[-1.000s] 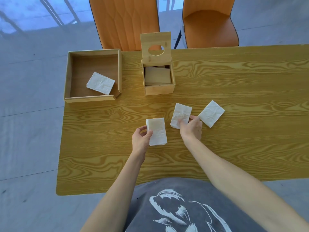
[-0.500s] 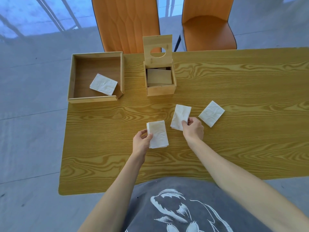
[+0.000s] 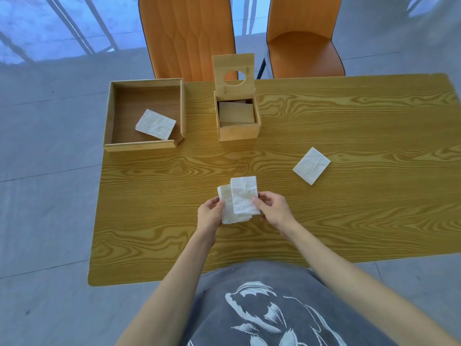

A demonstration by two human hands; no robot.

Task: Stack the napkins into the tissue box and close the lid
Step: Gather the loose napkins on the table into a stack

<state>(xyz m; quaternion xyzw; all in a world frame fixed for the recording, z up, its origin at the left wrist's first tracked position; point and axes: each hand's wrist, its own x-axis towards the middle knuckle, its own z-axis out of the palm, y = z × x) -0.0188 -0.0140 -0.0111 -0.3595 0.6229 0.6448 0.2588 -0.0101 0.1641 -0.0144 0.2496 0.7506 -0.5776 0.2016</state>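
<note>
While my left hand and right hand are pinching the napkin stack from either side, its long axis is pointing at 12 o'clock toward the tissue box, and the loose napkin is lying at 2 o'clock, nearer my right hand.

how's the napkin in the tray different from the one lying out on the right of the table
The tray napkin lies inside the open wooden tray at the table's far left; the loose napkin lies on the bare table, right of the tissue box. The tray napkin's long side runs mostly left to right; the loose napkin's runs diagonally. Both are white, folded, rectangular, crinkled, and untouched by either hand.
</note>
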